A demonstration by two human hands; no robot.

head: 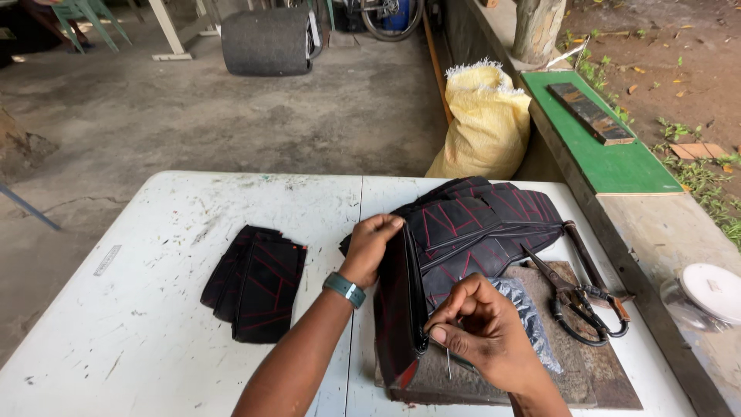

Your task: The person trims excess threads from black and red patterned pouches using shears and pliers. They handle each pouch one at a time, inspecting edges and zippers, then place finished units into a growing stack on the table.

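Observation:
My left hand [372,247], with a teal watch at the wrist, grips the top edge of a black leather piece with red stitching [400,305], held upright on its edge over the white table [154,309]. My right hand [482,328] pinches a thin needle [448,363] at the lower edge of that piece. Behind it lies a pile of black quilted leather with red lines [478,220]. A smaller stack of the same black pieces [258,282] rests to the left of my forearm.
Black-handled scissors [575,301] and a long dark tool [587,259] lie on a brown board [594,371] at the right, beside a clear plastic bag [532,316]. A yellow sack [486,123], a green bench [610,147] and a white lid [714,289] lie beyond the table.

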